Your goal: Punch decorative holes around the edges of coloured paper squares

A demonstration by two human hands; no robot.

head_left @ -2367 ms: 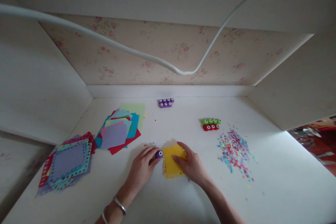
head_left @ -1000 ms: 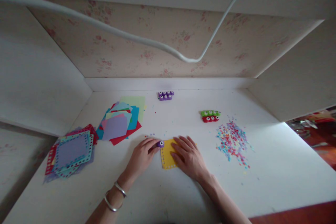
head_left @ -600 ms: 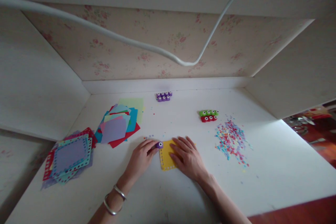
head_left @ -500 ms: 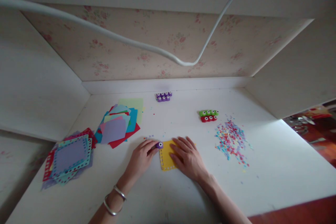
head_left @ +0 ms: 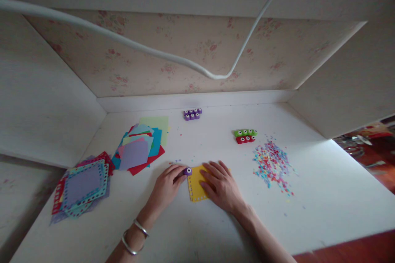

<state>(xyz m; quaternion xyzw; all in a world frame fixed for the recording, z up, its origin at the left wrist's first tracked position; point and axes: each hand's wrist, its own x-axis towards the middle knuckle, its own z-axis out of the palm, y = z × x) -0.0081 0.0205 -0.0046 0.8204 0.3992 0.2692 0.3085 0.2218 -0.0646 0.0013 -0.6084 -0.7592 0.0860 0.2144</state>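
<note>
A yellow paper square (head_left: 197, 183) lies on the table in front of me, with punched holes along its left and lower edges. My left hand (head_left: 169, 183) grips a small purple craft punch (head_left: 187, 171) between thumb and fingers, at the paper's upper left corner. Spread flat over the right part of the sheet, my right hand (head_left: 220, 183) presses on it and hides its right side. Two silver bangles circle my left wrist.
Purple punches (head_left: 192, 114) stand near the back wall; green and red punches (head_left: 245, 136) are right of them. Punched confetti (head_left: 273, 164) is heaped at right. Plain coloured paper (head_left: 134, 154) and hole-edged sheets (head_left: 83, 185) pile at left. A white cable (head_left: 160, 54) hangs across above.
Both hands, the purple punch and the yellow paper hold practically the same places. Only a slight shift of the whole view shows.
</note>
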